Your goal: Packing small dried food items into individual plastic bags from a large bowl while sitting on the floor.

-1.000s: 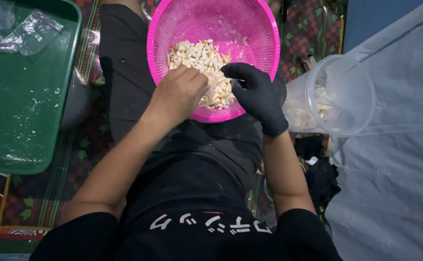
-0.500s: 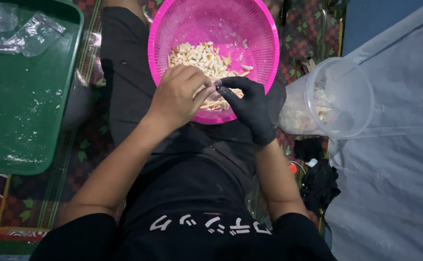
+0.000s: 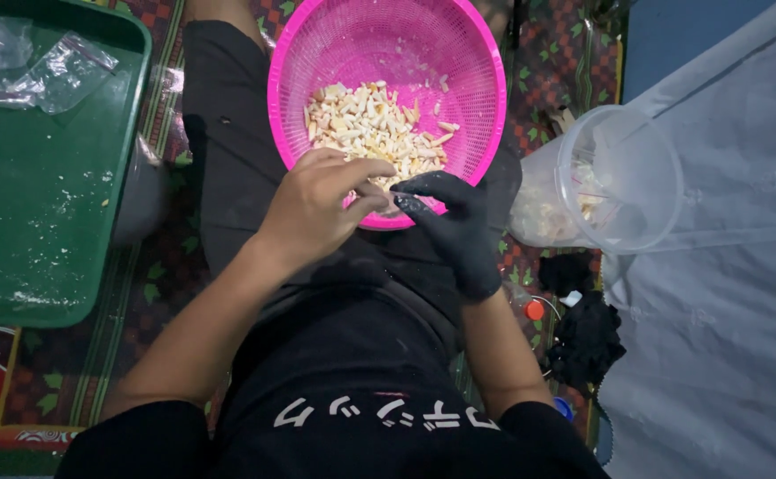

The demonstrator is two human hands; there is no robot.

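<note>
Both hands' [image 3: 317,208] [image 3: 454,226] grip pinched together over pink basket [image 3: 477,80], patterned mat [image 3: 583,71] beneath.

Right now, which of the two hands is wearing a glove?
The right hand wears a black glove; the left hand is bare. Both meet at the near rim of the pink basket of pale pieces.
</note>
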